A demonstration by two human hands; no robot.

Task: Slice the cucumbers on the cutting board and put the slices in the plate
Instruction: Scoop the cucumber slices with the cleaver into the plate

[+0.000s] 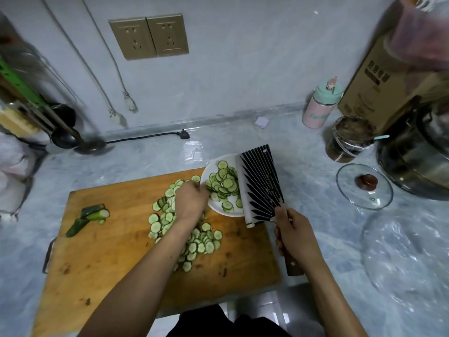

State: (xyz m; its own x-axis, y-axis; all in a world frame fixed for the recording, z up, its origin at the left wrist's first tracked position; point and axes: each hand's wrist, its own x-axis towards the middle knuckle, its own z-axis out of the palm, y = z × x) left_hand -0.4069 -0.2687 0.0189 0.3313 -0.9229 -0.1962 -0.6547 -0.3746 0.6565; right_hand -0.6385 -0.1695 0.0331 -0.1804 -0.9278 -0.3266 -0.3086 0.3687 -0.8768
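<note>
At the far left of the wooden cutting board (102,251) I note the cucumber ends (91,216), a few uncut green pieces lying together near the board's left edge. Toward the board's middle, loose cucumber slices (199,242) lie scattered in a broad band running from the far edge down toward me. My left hand (190,201) reaches across that band to the near-left rim of the white plate (220,210); its fingers point at the rim, but I cannot tell whether they grip the plate or merely touch it. The plate sits partly over the board's far right corner and carries a heap of plated slices (224,184). Over the plate's right side, the cleaver (261,183) is held with its patterned blade tilted and the edge toward the slices. My right hand (295,235) is wrapped around the cleaver's handle. Further right on the marbled surface (303,166) rest a glass lid (364,186) and a metal pot (418,154).
</note>
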